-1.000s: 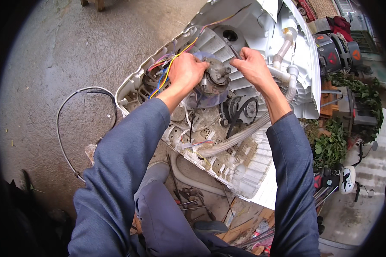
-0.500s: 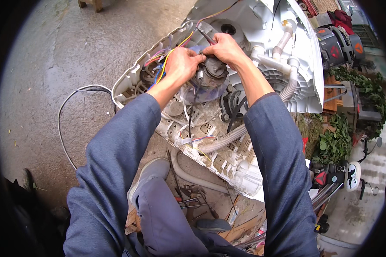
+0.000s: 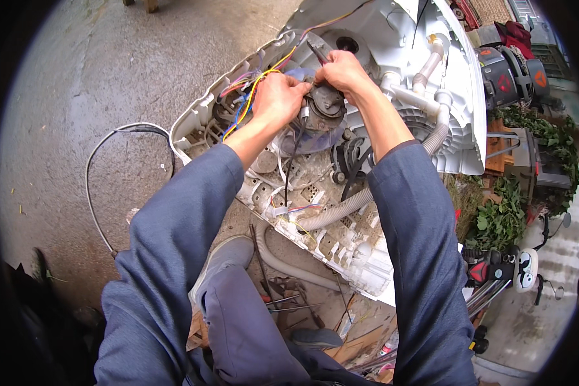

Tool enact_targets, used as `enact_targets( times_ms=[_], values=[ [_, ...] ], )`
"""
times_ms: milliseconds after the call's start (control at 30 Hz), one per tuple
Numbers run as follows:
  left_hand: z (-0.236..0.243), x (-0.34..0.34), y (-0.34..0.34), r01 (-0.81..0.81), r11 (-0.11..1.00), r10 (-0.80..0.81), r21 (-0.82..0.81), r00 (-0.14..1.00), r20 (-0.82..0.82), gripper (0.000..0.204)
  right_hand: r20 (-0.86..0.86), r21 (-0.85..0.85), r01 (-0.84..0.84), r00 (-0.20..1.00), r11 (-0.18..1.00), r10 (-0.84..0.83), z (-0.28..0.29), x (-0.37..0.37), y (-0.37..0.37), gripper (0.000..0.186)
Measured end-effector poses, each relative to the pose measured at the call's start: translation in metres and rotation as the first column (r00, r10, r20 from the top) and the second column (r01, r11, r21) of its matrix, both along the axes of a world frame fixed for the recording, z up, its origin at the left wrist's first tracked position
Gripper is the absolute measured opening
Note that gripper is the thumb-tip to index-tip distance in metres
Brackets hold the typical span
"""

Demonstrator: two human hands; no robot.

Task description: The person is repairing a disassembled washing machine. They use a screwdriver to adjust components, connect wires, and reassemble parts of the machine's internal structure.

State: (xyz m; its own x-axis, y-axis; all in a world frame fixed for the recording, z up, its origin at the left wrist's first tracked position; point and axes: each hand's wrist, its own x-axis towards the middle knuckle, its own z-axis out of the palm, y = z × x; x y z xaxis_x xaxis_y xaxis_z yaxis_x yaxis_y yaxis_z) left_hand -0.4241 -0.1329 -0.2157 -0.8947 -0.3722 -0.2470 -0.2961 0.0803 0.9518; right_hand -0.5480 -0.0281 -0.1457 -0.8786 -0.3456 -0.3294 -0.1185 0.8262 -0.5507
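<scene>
An opened washing machine, its white plastic housing (image 3: pixel 453 83) tipped on its side, lies in front of me. Both my hands meet over a dirty dark round motor (image 3: pixel 328 103) inside it. My right hand (image 3: pixel 346 72) is closed round a hand tool (image 3: pixel 317 53) whose dark handle sticks out past the fingers; its working end is hidden. At the motor's left edge, my left hand (image 3: pixel 280 98) pinches with thumb and finger, and what lies between them is too small to make out. Yellow, blue and purple wires (image 3: pixel 243 109) run beside my left hand.
A ribbed grey hose (image 3: pixel 334 215) crosses the machine's grimy base (image 3: pixel 315 186). On the floor at left loops a grey cable (image 3: pixel 91 193). Tools and metal rods (image 3: pixel 289 299) lie by my shoe (image 3: pixel 228 257). Leafy plants (image 3: pixel 505 215) and a grey-black machine part (image 3: pixel 495 74) are at right.
Both hands stay at the motor and have shifted only slightly. The right hand's tool has tilted a little. The whole scene sits slightly differently in the picture.
</scene>
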Motion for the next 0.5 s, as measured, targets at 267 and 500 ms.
enact_targets(
  times_ms=[267,500],
  values=[
    [0.005,0.008,-0.021,0.140,0.956,-0.147,0.259,0.989,0.007,0.020,0.021,-0.045,-0.225,0.974,0.973,0.226,0.013,-0.003,0.017,0.026],
    [0.001,0.001,-0.018,0.152,0.955,-0.155,0.255,0.988,-0.009,0.020,0.011,-0.146,-0.218,0.975,0.965,0.222,0.008,0.004,0.015,0.025]
  ],
)
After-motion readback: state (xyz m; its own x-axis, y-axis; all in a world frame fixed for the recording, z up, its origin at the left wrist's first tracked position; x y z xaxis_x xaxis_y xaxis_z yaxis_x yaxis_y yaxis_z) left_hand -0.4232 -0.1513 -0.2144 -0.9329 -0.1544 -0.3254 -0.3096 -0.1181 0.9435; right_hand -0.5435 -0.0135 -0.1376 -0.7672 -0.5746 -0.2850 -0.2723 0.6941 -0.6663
